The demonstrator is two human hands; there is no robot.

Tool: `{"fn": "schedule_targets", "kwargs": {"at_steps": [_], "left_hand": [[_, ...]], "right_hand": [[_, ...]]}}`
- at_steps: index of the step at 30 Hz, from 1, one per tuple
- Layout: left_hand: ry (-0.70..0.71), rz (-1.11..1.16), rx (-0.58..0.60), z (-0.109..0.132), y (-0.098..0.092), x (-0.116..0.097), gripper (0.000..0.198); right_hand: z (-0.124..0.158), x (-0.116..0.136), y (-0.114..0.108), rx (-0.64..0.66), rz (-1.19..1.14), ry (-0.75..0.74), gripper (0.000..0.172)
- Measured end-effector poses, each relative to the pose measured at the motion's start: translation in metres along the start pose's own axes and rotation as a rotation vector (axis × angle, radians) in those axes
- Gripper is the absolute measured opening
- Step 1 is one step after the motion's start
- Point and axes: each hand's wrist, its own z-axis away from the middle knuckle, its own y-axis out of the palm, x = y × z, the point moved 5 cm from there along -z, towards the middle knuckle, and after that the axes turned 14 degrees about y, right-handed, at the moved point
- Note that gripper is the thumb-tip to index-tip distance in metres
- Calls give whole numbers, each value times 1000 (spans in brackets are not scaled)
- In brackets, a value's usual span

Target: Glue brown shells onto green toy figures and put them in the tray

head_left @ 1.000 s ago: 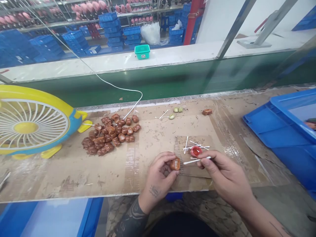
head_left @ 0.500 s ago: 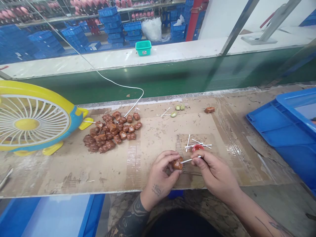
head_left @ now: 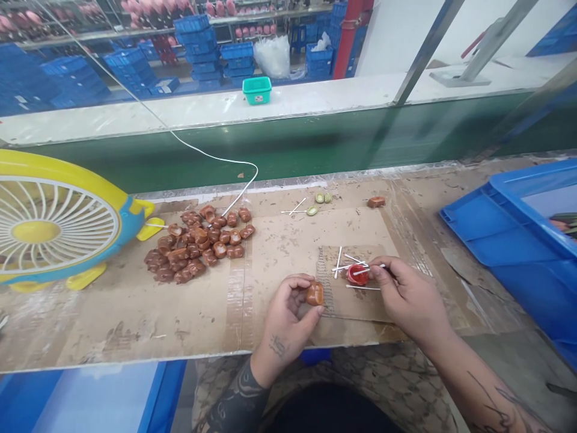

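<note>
My left hand (head_left: pixel 288 319) pinches a small glossy brown moulded piece (head_left: pixel 315 293) between thumb and fingers, just above the cardboard. Between the thumb and fingers of my right hand (head_left: pixel 408 294) is a cotton swab (head_left: pixel 372 269); its tip dips into a small round pot of red paint (head_left: pixel 356 274). Several loose cotton swabs (head_left: pixel 339 262) lie around the pot on a cardboard pad (head_left: pixel 360 310). To the left, a heap of similar brown pieces (head_left: pixel 196 243) rests on the table. One more brown piece (head_left: pixel 376 202) sits alone at the back.
A yellow and blue fan (head_left: pixel 67 225) stands at the left, its white cable (head_left: pixel 198 146) running across the back. Green pieces (head_left: pixel 312 210) lie with two swabs behind the pad. A blue crate (head_left: pixel 496 222) is at the right; a green basket (head_left: pixel 256 91) stands on the ledge.
My right hand has drawn the swab away from the brown piece and moved its tip into the red pot. My left hand has turned the piece slightly.
</note>
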Motion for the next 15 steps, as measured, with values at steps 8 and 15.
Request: {"fn": "schedule_targets", "kwargs": {"at_steps": [8,15], "left_hand": [[16,-5,28,0,-3,1,32],[4,0,76,-1,-1,-2,33]], "right_hand": [[6,-2,-11,-50,-87,72,23],[25,23,-2,115,-422,19,15]]}}
